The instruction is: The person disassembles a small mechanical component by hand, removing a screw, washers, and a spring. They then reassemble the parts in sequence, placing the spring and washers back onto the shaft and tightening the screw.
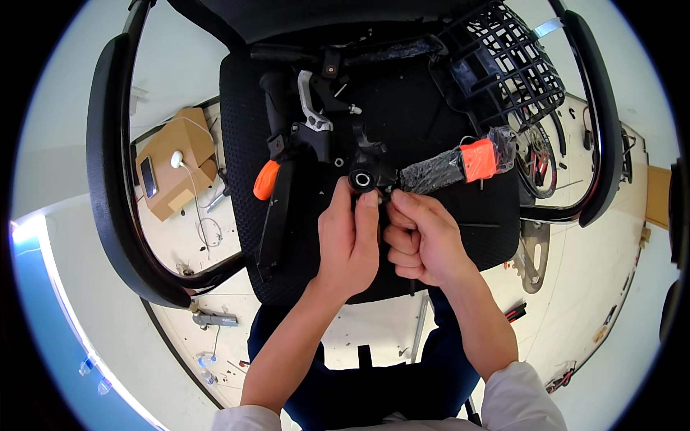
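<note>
Just above the chair seat's front, my left hand [348, 241] grips a black fitting [361, 177] by its lower side. The fitting has a round end with a pale ring, and a bracket-like part rises from it. Pressed up against its right side, my right hand [425, 241] has thumb and index finger pinched together with the other fingers curled. Whatever sits in that pinch is too small and hidden to name. Right of the fitting lies a plastic-wrapped bar [438, 169] with an orange band. A silver and black brake lever [313, 108] rests to the left, beside a small metal ring [338, 162].
A black chair seat [316, 244] bears the parts, between two armrests. On it lie an orange-ended black piece [267, 179], a long black bar [287, 54] and a black wire basket [514, 65]. A cardboard box [188, 136] with a phone [149, 177] stands on the floor.
</note>
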A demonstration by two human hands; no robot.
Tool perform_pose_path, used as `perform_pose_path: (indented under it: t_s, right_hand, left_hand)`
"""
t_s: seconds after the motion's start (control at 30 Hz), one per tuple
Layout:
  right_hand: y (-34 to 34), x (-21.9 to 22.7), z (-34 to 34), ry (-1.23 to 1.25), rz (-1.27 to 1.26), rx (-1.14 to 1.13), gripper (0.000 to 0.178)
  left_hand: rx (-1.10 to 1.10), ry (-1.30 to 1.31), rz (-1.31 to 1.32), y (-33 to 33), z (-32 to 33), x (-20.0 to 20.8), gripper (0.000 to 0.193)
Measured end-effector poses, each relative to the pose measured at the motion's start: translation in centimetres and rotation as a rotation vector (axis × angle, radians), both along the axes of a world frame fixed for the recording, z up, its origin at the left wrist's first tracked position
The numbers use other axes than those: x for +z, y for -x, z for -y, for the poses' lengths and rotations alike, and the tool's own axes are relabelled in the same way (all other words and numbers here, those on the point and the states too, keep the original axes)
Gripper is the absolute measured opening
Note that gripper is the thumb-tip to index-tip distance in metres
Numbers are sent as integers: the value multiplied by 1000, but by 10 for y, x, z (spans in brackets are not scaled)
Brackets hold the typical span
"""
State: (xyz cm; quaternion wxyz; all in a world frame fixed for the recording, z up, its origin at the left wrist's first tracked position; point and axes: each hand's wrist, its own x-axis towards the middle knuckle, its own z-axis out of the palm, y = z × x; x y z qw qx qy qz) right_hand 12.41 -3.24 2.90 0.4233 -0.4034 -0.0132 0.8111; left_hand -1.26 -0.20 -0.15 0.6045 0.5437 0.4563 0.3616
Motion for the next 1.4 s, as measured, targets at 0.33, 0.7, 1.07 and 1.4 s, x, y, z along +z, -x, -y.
perform_pose_path:
  t_s: [0.33,0.7,1.07,1.4]
  right_hand:
    - [-2,3,10,14,83,-18,38]
    - [-5,-7,3,-26,241,84,35]
    - [-6,-7,-8,-4,313,260,35]
    - [15,-10,-6,-135,479,299,31]
  left_hand:
    - [-64,-430,-186,-5,0,-5,11]
    - [-58,324,202,3,-13,3,25]
    - [151,445,-59,3,-33,15,37]
    - [277,110,-59,-5,-37,-2,36]
